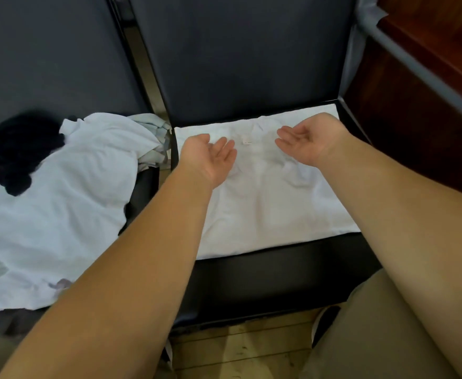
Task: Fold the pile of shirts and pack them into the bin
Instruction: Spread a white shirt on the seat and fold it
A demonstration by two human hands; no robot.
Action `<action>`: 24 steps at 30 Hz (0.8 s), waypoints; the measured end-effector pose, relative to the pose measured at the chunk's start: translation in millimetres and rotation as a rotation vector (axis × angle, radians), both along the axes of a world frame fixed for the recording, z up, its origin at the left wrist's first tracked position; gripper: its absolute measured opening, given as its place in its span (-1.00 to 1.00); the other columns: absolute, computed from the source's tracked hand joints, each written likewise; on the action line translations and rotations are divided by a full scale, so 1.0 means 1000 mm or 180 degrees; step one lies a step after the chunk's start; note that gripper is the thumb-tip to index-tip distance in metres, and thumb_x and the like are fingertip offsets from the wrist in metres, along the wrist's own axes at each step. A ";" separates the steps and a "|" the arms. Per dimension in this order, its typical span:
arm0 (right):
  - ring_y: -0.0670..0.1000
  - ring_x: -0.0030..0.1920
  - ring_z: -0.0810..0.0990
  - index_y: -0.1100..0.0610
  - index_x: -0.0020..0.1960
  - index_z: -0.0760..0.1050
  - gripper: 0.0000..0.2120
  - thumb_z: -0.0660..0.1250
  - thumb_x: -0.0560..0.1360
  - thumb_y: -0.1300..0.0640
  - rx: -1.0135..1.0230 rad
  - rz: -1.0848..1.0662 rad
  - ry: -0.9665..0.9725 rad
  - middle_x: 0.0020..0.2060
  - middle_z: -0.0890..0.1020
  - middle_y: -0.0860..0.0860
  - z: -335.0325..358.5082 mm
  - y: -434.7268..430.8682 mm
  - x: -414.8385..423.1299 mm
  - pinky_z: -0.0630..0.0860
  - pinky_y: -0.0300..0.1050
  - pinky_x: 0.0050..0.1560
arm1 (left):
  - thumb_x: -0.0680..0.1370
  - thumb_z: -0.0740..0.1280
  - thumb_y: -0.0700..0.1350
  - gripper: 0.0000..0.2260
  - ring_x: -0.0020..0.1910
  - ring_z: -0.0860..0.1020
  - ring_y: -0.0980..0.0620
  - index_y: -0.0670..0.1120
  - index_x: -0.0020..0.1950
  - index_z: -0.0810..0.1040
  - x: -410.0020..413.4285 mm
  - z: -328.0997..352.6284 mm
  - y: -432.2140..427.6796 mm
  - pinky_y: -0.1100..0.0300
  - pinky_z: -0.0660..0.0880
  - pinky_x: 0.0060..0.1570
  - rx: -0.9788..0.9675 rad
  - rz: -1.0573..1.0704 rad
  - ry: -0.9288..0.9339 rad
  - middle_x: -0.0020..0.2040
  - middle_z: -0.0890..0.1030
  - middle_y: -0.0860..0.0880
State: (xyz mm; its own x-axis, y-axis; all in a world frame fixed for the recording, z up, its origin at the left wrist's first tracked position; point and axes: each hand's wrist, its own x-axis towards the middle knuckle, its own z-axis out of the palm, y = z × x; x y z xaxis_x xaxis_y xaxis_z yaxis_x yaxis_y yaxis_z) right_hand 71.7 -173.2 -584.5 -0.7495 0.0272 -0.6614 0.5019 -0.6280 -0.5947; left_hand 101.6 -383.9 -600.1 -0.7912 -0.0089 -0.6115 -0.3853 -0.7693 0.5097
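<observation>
A white shirt (265,198) lies spread flat on the black seat of the chair (265,280) in front of me, its collar label toward the backrest. My left hand (210,157) hovers palm-up over the shirt's upper left part, fingers apart and holding nothing. My right hand (306,140) hovers palm-up over the upper right part, also holding nothing. On the chair to the left lies a pile of shirts (60,203): a rumpled white one on top, a black one (19,154) at its far left, and a pale grey one (153,138) at its right edge. No bin is in view.
The dark chair backrest (246,56) rises behind the flat shirt. A reddish wooden cabinet (429,91) with a grey rail stands to the right. Wooden floor (240,351) shows between my knees, which are in khaki trousers (375,337).
</observation>
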 end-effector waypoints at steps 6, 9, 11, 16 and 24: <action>0.09 0.08 0.72 0.23 0.37 0.52 -0.61 0.04 0.67 0.29 0.1297 0.0559 -0.0162 0.16 0.70 0.09 0.011 -0.001 0.015 0.65 0.08 0.17 | 0.72 0.23 -0.15 -0.68 0.22 0.67 -0.08 -0.16 0.47 0.47 0.035 -0.010 0.035 0.06 0.61 0.18 -0.1388 -0.0695 0.0371 0.26 0.68 -0.08; 0.03 -0.05 0.69 0.16 0.26 0.59 -0.65 0.05 0.68 0.22 0.2020 0.0705 -0.0180 0.03 0.71 0.01 0.018 0.003 0.023 0.65 0.01 0.01 | 0.66 0.31 -0.14 -0.79 0.09 0.70 0.04 -0.03 0.28 0.62 0.056 -0.013 0.057 0.09 0.61 0.20 -0.2871 -0.1399 0.0802 0.11 0.73 0.05; 0.03 -0.06 0.66 0.12 0.22 0.58 -0.67 0.05 0.70 0.21 0.2521 0.0956 -0.0238 0.11 0.71 0.00 0.023 0.010 0.028 0.63 0.01 0.03 | 0.66 0.26 -0.15 -0.77 0.06 0.66 0.13 0.04 0.22 0.67 0.071 -0.016 0.075 0.23 0.55 0.17 -0.3698 -0.1912 0.1351 0.10 0.71 0.12; 0.13 0.23 0.62 0.20 0.36 0.50 -0.73 0.20 0.69 0.18 0.3946 0.1947 -0.0380 0.31 0.60 0.10 0.015 0.048 0.040 0.61 0.06 0.25 | 0.67 0.23 -0.16 -0.73 0.18 0.57 0.01 0.01 0.27 0.66 0.097 -0.030 0.118 0.17 0.49 0.26 -0.4751 -0.2868 0.2239 0.26 0.62 0.02; 0.15 0.08 0.51 0.13 0.13 0.40 -0.70 0.47 0.55 0.09 0.5373 0.3786 -0.0347 0.07 0.50 0.11 0.012 0.075 0.084 0.50 0.02 0.09 | 0.61 0.26 -0.19 -0.72 0.18 0.54 -0.07 0.00 0.26 0.63 0.110 -0.051 0.135 0.00 0.53 0.24 -0.5379 -0.2597 0.2208 0.24 0.60 0.03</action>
